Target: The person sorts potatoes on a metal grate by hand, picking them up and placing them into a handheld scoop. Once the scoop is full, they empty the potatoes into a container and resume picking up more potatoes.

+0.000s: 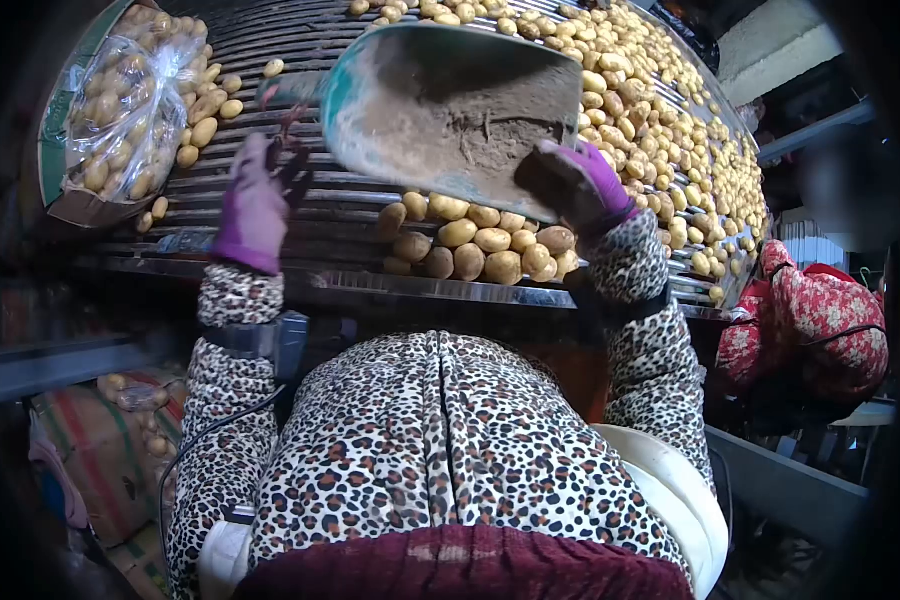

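A large green scoop point(420, 130), its inside coated with brown dirt, lies over the slatted roller table with its handle pointing left. At its lower right edge is my right hand point(580, 185), in a purple glove, with its fingers closed on the rim. My left hand point(257, 200), also gloved in purple, is just below the scoop's handle point(292, 90), fingers apart and somewhat blurred, holding nothing. Potatoes point(490, 240) are gathered below the scoop along the table's near edge.
Many more potatoes point(660, 130) cover the table's right side. At the left, a box point(58, 150) holds a clear plastic bag of potatoes point(135, 110). Another person in red floral clothing point(830, 320) is at the right. A sack point(95, 450) stands at lower left.
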### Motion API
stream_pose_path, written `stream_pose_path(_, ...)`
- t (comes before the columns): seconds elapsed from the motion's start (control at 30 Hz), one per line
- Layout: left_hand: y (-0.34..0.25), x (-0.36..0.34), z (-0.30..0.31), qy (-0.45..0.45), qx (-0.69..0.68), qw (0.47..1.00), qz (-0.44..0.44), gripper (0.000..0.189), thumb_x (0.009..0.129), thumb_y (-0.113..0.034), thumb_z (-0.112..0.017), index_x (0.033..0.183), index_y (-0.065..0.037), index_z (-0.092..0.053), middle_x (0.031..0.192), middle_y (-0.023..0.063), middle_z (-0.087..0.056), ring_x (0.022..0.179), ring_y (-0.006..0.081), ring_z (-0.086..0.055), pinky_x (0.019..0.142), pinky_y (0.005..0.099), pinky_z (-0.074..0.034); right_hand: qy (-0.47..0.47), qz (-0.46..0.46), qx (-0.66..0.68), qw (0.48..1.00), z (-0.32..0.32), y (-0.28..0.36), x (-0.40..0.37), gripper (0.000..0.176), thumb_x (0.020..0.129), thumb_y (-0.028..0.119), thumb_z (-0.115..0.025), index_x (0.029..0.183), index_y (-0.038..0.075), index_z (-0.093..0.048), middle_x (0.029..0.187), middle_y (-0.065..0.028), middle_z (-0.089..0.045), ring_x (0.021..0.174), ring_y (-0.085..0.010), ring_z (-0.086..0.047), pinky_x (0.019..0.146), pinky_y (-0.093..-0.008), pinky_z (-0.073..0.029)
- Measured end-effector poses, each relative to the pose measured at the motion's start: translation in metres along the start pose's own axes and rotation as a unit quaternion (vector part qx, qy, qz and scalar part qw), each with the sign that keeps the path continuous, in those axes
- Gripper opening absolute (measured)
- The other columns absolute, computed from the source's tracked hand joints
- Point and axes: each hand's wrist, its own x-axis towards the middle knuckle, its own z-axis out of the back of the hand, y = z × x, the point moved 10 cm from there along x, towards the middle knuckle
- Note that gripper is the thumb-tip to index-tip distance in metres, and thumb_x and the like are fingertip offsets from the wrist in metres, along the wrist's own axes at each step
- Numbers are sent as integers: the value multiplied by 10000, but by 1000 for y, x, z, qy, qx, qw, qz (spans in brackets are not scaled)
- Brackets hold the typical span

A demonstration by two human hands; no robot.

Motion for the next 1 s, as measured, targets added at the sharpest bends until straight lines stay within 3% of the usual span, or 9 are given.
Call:
stream_pose_path(0.27,-16,-22,65,163,198,966,13,358,987,-284,-506,1243,-36,-543,1123,98,-646,1043,231,-643,833,356,-550,82,-143,112,980,-19,0,38,421,914,409,-576,1012,7,-659,893,-101,-679,792,-169,-646,726,-278,-533)
stream_pose_path(0.33,-26,-25,86,136,220,965,-41,383,968,-261,-542,1295,-67,-498,1157,109,-625,1025,229,-643,815,349,-555,97,-3,1,995,-23,25,41,308,922,304,-608,1022,16,-656,851,-79,-670,793,-183,-644,744,-316,-522)
stream_pose_path(0.47,-18,-41,86,178,196,957,117,591,873,-435,-650,1294,-52,-489,1154,145,-617,936,243,-644,778,332,-554,102,-200,265,938,-37,-54,48,362,894,308,-656,1051,-17,-669,913,-109,-699,822,-219,-665,781,-338,-530)
stream_pose_path(0.6,-24,-63,25,296,192,919,173,461,877,-344,-677,1180,-15,-566,1072,153,-652,889,233,-655,710,299,-541,168,-134,134,968,-21,-136,42,445,930,392,-581,1153,10,-632,1147,-149,-625,1039,-244,-602,917,-367,-486)
stream_pose_path(0.7,-19,-72,10,472,525,686,-177,365,881,-252,-678,1131,3,-603,1011,150,-674,914,200,-663,709,285,-540,255,-127,101,953,-41,-116,46,469,942,432,-559,1214,55,-621,1238,-133,-598,1117,-224,-570,971,-347,-454)
stream_pose_path(0.77,26,-80,7,341,390,811,272,305,877,-209,-674,1086,9,-633,921,113,-689,841,159,-672,717,278,-542,233,-203,136,941,-69,-43,51,485,891,456,-635,1147,45,-654,1089,-88,-666,983,-173,-610,887,-301,-479)
stream_pose_path(0.83,21,-72,1,380,458,796,107,326,868,-295,-654,1016,-5,-643,811,75,-689,663,136,-667,595,262,-536,193,-263,67,943,-65,-42,56,471,877,454,-659,1092,35,-675,971,-53,-689,890,-143,-618,819,-293,-490)
stream_pose_path(0.9,36,-92,14,326,352,813,329,330,857,-315,-645,988,-12,-649,784,85,-681,590,128,-651,463,239,-489,129,-115,46,984,-55,-22,76,404,945,410,-577,999,25,-686,821,-17,-668,741,-132,-600,698,-294,-488)
stream_pose_path(1.0,44,-79,14,259,395,843,259,281,888,-257,-610,1012,-6,-619,763,105,-669,521,124,-618,390,223,-437,9,-132,152,979,-25,-30,57,360,948,354,-554,1112,49,-653,891,-20,-642,807,-99,-570,699,-271,-485)
